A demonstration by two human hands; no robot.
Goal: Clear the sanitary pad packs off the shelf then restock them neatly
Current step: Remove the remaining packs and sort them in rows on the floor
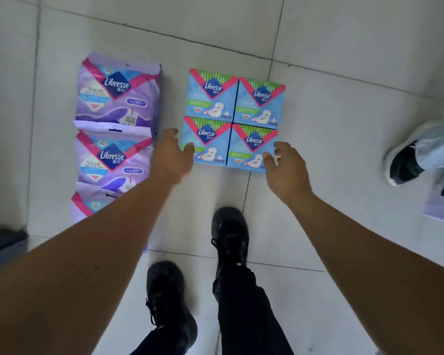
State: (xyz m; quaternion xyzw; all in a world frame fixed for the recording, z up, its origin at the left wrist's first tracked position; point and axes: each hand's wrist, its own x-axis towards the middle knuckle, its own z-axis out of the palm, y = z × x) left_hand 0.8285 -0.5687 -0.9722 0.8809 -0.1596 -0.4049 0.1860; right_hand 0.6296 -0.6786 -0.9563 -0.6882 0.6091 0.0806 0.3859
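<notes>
Several blue Libresse pad packs [233,119] lie on the tiled floor in a tight two-by-two block. To their left, three purple Libresse packs [116,98] lie in an overlapping column, the nearest partly hidden by my left forearm. My left hand [172,155] reaches to the block's near left corner, fingers spread, thumb touching the near left blue pack. My right hand [285,165] hovers at the near right corner, fingers spread and touching the near right pack's edge. Neither hand holds anything. No shelf is in view.
My two black shoes [228,242] stand on the white floor tiles [344,34] just behind the packs. Another person's black-and-white shoe [408,160] is at the right edge, with a pale box [441,208] below it. A dark object [3,242] sits at the left edge.
</notes>
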